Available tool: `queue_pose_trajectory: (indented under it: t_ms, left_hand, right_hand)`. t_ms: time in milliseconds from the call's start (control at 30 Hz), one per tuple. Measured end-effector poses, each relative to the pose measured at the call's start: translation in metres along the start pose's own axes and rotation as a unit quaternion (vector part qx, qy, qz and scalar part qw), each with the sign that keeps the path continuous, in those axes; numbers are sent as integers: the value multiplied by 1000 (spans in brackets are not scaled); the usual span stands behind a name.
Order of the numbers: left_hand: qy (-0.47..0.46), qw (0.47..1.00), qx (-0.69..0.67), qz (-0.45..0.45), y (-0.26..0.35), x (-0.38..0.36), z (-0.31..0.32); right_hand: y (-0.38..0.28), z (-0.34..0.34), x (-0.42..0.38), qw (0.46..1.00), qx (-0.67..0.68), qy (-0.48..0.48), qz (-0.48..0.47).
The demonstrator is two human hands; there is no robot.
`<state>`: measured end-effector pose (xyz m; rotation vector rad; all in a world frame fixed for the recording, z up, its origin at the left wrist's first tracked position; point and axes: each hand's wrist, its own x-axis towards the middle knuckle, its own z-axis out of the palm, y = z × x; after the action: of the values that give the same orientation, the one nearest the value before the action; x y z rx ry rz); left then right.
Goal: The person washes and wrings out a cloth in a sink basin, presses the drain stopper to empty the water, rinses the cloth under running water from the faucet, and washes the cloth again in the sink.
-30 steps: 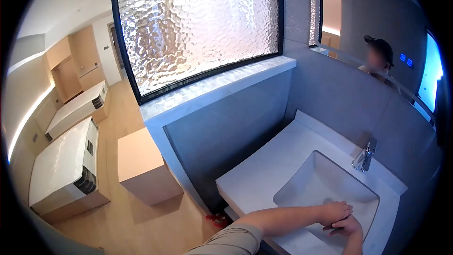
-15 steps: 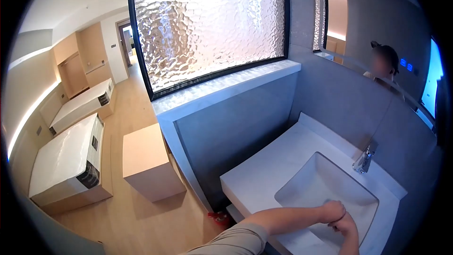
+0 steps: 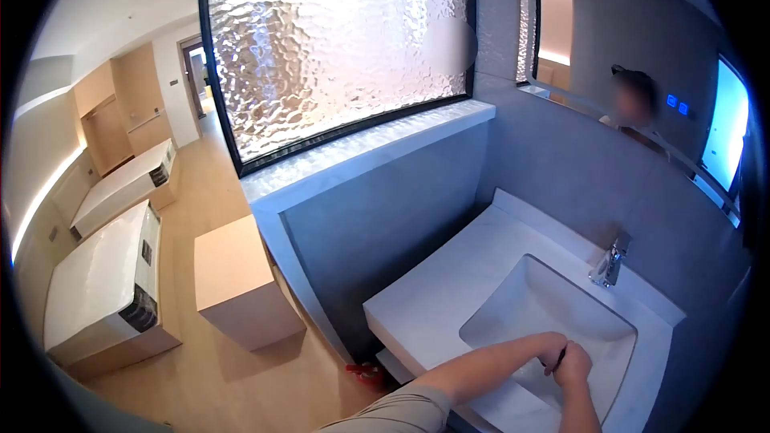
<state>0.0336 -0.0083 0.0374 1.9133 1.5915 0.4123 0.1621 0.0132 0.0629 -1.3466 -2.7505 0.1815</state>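
Over the white sink basin (image 3: 513, 314), my left hand (image 3: 550, 346) and my right hand (image 3: 574, 362) are close together, fingers curled in and touching. A small dark thing (image 3: 560, 358) shows between them, too small to name. Both hands look closed around it, though most of the fingertips are hidden. Behind the basin a chrome faucet (image 3: 609, 263) stands on the white countertop (image 3: 433, 289), apart from the hands.
A textured glass panel (image 3: 337, 56) rises above a ledge on the left, with a mirror (image 3: 618, 40) on the right wall. Below the counter lies a red object (image 3: 366, 374). Left are a wooden cabinet (image 3: 237, 265) and two beds with mattresses (image 3: 96, 281).
My hands have shifted their grip and turned; the dark thing now shows between them. The whole view has moved slightly, so the room sits a little further left.
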Motion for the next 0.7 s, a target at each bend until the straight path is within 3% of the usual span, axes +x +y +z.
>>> queue_pose_trajectory:
  t_ms: [67, 100, 133, 200, 233, 267, 300, 333, 400, 433, 467, 500, 533, 567, 633, 700]
  left_hand:
    - [54, 991, -118, -13, -28, 19, 21]
    - [47, 983, -173, -39, -21, 13, 16]
    - [33, 972, -224, -63, -14, -2, 3]
    - [25, 990, -139, -32, -20, 2, -1]
    - [117, 988, -96, -37, -18, 1, 2]
    - [209, 975, -57, -44, -18, -1, 6]
    - [238, 970, -22, -37, -21, 0, 6]
    - [267, 963, 14, -29, -26, 2, 6]
    - [266, 963, 28, 42, -39, 9, 4]
    - [259, 964, 27, 57, -35, 5, -3]
    - [222, 969, 12, 109, -26, -2, -12]
    - [187, 970, -4, 157, -16, -6, -18]
    - [182, 969, -7, 169, -6, -7, -22]
    - [182, 964, 1, 196, 4, -9, -23]
    - [178, 956, 15, 231, 7, -9, -25]
    - [175, 938, 92, 284, 5, -10, -19]
  right_hand:
    - [-6, -6, -1, 1000, 1, -1, -29]
    - [-6, -9, -2, 998, 3, -2, -62]
    - [-6, -5, 0, 999, -1, 1, -36]
    - [-7, 3, 1, 1000, -1, 1, -10]
    - [-8, 1, 2, 1000, 7, 2, -14]
    - [-9, -1, -2, 995, 23, 62, -74]
    - [-7, -1, -6, 983, 40, 121, -135]
    - [-2, 3, -7, 985, 36, 121, -116]
    - [12, 10, -1, 944, 255, 137, -158]
    - [21, 9, 4, 946, 250, 145, -145]
    - [32, 6, 8, 911, 412, 15, -20]
    - [41, -2, 11, 820, 552, -114, 100]
    - [35, -22, 5, 815, 546, -131, 143]
    - [35, -30, 2, 816, 544, -125, 151]
    - [30, -43, -1, 703, 636, -304, 98]
    - [22, -42, -4, 680, 646, -323, 128]
